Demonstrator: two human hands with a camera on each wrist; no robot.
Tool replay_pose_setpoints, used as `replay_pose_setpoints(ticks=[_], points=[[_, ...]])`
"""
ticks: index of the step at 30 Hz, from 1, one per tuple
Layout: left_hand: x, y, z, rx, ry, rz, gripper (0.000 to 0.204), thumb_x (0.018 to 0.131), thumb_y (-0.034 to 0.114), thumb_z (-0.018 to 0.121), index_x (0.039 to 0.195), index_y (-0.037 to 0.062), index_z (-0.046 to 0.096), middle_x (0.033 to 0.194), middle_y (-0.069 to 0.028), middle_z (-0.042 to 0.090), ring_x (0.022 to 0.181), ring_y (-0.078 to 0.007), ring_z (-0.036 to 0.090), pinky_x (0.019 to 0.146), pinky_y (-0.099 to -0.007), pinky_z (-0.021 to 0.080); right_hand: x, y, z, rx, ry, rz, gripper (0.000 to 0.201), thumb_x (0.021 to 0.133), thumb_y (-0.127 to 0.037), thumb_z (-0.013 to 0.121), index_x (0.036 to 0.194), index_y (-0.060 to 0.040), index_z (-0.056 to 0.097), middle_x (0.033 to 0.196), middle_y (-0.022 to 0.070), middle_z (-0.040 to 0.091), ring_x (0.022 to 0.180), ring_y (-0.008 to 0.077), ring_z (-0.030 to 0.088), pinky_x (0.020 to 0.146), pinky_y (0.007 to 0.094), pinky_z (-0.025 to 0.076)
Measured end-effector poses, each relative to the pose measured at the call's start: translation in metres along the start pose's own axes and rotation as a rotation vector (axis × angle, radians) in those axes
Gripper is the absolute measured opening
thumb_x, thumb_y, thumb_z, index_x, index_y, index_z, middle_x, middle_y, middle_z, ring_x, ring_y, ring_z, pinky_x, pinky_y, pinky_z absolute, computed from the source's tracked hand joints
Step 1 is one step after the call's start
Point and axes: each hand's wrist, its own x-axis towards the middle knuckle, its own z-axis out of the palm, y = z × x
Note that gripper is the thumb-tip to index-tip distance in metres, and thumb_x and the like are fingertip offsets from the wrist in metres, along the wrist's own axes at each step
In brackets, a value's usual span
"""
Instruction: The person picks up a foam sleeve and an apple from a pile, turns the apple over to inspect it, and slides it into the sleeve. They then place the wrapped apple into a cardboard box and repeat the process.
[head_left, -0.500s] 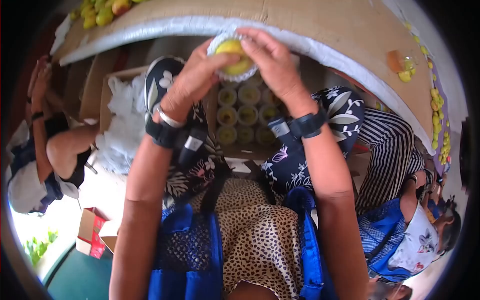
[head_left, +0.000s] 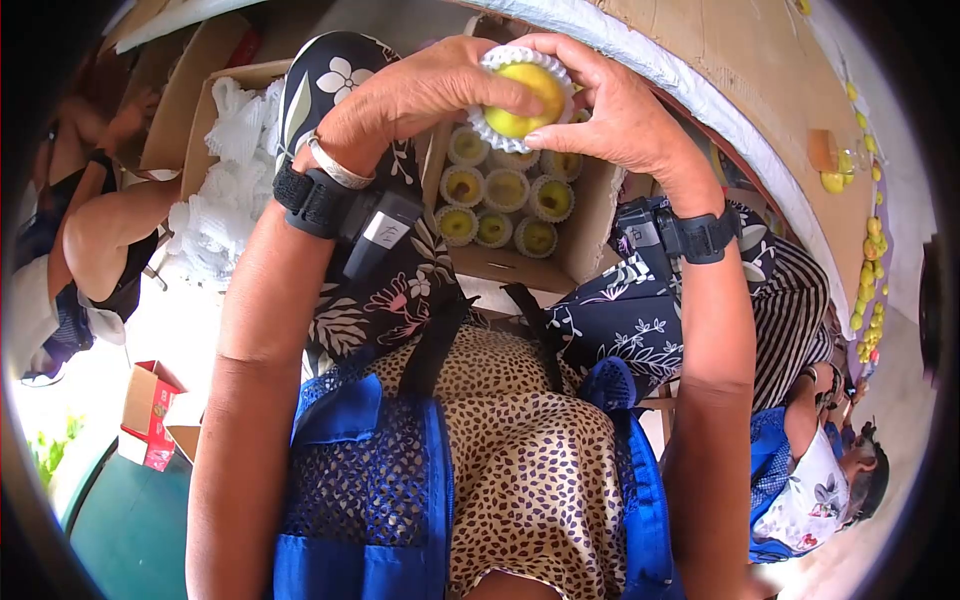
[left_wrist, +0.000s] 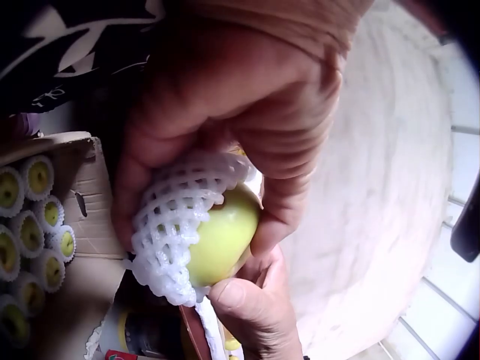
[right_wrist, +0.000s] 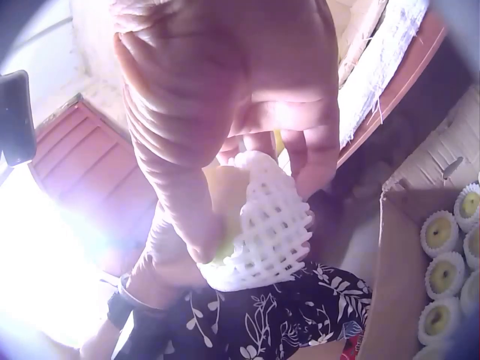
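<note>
Between both hands, above the box, is a yellow-green fruit [head_left: 522, 100] partly wrapped in a white foam net [head_left: 487, 128]. The left hand [head_left: 430, 90] grips it from the left, its thumb lying across the fruit. From the right, the right hand [head_left: 630, 115] holds the net and fruit between thumb and fingers. In the left wrist view the net [left_wrist: 169, 232] covers one side and the fruit's skin [left_wrist: 225, 232] is bare on the other. Below stands a cardboard box [head_left: 590, 220] with rows of netted fruits [head_left: 505, 190].
At left a carton [head_left: 195, 150] holds white foam nets [head_left: 235, 135]. A cardboard-covered table [head_left: 740, 60] edged in white runs across the top and right, with loose fruits [head_left: 868, 260] beyond. Seated people are at both sides. A red box [head_left: 150, 415] stands lower left.
Both hands and the fruit have shifted up and right in the head view. More of the box of netted fruits shows below them, and the whole view has turned somewhat.
</note>
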Motion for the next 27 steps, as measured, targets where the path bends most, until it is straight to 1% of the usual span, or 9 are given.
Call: replay_pose_setpoints(ticks=[9,12,15,18,19,20,23,24,27], points=[[-0.014,0.004,-0.001,0.06,-0.057,0.031,0.068,0.066,0.021,0.072,0.124,0.0004,0.044,0.11,-0.0097,0.057,0.1,-0.0169,0.054,0.088,-0.0258,0.043,-0.002,0.007,0.02,0.365,0.03,0.044,0.062,0.065,-0.022,0.078,0.117,-0.0058,0.048,0.108,0.0043,0.056,0.101,0.0141,0.054,0.09,0.0282,0.044],[-0.009,-0.017,-0.005,0.249,0.103,0.166,0.062,0.072,0.023,0.069,0.124,0.0016,0.044,0.112,-0.01,0.056,0.105,-0.0169,0.051,0.091,-0.0274,0.04,-0.005,0.005,0.024,0.328,0.053,0.072,0.063,0.065,-0.02,0.076,0.118,-0.004,0.046,0.107,0.0049,0.056,0.101,0.0152,0.054,0.089,0.0287,0.044],[-0.012,-0.011,-0.002,0.334,0.045,0.087,0.11,0.054,0.044,0.078,0.135,-0.0066,0.023,0.13,-0.0251,0.038,0.122,-0.0308,0.039,0.102,-0.0326,0.029,-0.011,0.008,0.035,0.588,0.064,0.181,0.063,0.065,-0.018,0.074,0.119,-0.0032,0.045,0.107,0.006,0.055,0.101,0.0155,0.053,0.09,0.0288,0.043],[-0.012,-0.018,-0.003,0.464,0.211,0.185,0.093,0.066,0.043,0.073,0.133,-0.005,0.03,0.126,-0.0229,0.044,0.119,-0.0289,0.042,0.1,-0.0322,0.032,-0.025,0.022,0.043,0.755,0.001,0.354,0.064,0.066,-0.018,0.073,0.121,-0.0029,0.044,0.108,0.0074,0.055,0.103,0.0154,0.052,0.092,0.0291,0.041],[-0.017,0.007,-0.014,0.035,0.045,-0.039,0.102,0.075,0.041,0.07,0.142,0.0073,0.002,0.145,-0.0221,0.01,0.135,-0.0291,0.011,0.107,-0.044,0.017,-0.032,0.039,0.051,0.831,-0.015,0.439,0.064,0.067,-0.018,0.072,0.122,-0.0031,0.044,0.11,0.0084,0.055,0.105,0.0162,0.051,0.094,0.0296,0.039],[-0.026,0.019,-0.011,-0.122,0.203,-0.077,0.095,0.077,0.035,0.069,0.141,0.0028,0.007,0.14,-0.0206,0.026,0.126,-0.0257,0.032,0.102,-0.0421,0.026,-0.039,0.052,0.061,0.863,-0.055,0.544,0.067,0.067,-0.017,0.073,0.124,-0.0018,0.042,0.111,0.0094,0.055,0.105,0.0172,0.051,0.096,0.0303,0.037],[-0.021,0.009,-0.026,-0.209,0.356,-0.071,0.073,0.081,0.025,0.066,0.134,0.0001,0.024,0.121,-0.0139,0.047,0.11,-0.0207,0.045,0.09,-0.0289,0.036,-0.076,0.109,0.108,0.788,-0.26,0.816,0.075,0.066,-0.017,0.072,0.13,0.0012,0.038,0.11,0.0113,0.056,0.107,0.0194,0.049,0.092,0.0305,0.038],[-0.021,0.006,-0.029,-0.227,0.319,-0.047,0.071,0.081,0.024,0.066,0.134,0.0001,0.025,0.121,-0.014,0.047,0.109,-0.0203,0.046,0.089,-0.0278,0.037,-0.084,0.112,0.123,0.657,-0.237,1.081,0.061,0.068,-0.023,0.071,0.123,-0.0054,0.05,0.108,0.0066,0.057,0.101,0.016,0.048,0.083,0.0278,0.039],[-0.029,0.018,-0.018,-0.263,0.231,0.015,0.067,0.081,0.02,0.066,0.133,-0.0001,0.027,0.12,-0.0138,0.046,0.103,-0.0167,0.048,0.084,-0.0239,0.04,-0.116,0.131,0.149,0.804,-0.272,1.262,0.037,0.07,-0.029,0.07,0.104,-0.0142,0.061,0.1,-0.0011,0.057,0.092,0.0111,0.047,0.075,0.0255,0.038]])
